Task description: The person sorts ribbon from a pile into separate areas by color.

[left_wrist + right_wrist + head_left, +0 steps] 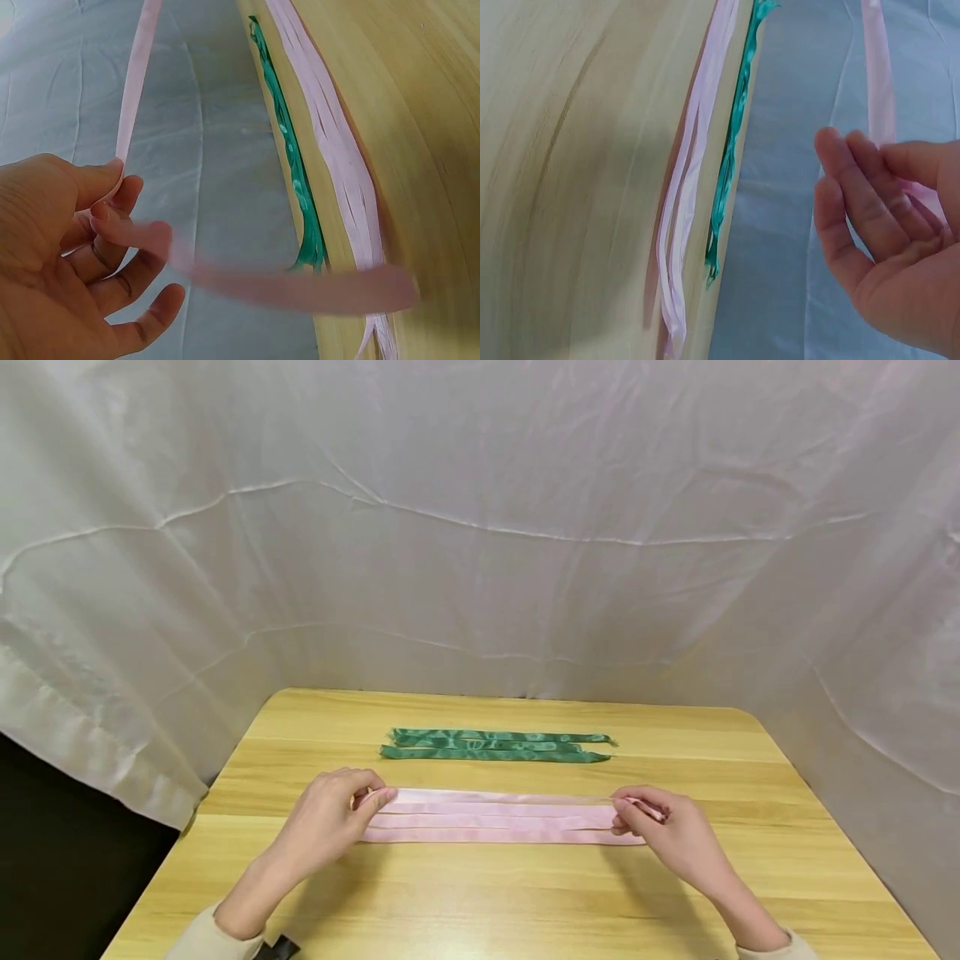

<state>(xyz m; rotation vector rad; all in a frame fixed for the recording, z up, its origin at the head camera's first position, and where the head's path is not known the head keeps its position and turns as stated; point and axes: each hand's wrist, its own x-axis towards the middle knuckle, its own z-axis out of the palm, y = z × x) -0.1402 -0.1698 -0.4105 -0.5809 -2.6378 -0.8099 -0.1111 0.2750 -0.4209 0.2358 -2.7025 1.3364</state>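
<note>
A pink ribbon [138, 82] is stretched between the two hands, raised off the table. My left hand [326, 818] pinches it near one end between thumb and index finger; a loose tail droops past the fingers in the left wrist view. My right hand [675, 835] pinches the other end between thumb and fingers, and part of that end is hidden by the palm. Beneath, several pink ribbons [495, 836] lie side by side across the table. Beyond them lie several green patterned ribbons [495, 756] with frayed ends, roughly parallel to the pink ones.
The light wooden table [487, 902] has its far edge close to a pale hanging curtain [480, 593], which also runs along both sides. A small black object [279, 947] shows by the left sleeve. A dark area lies past the table's left edge.
</note>
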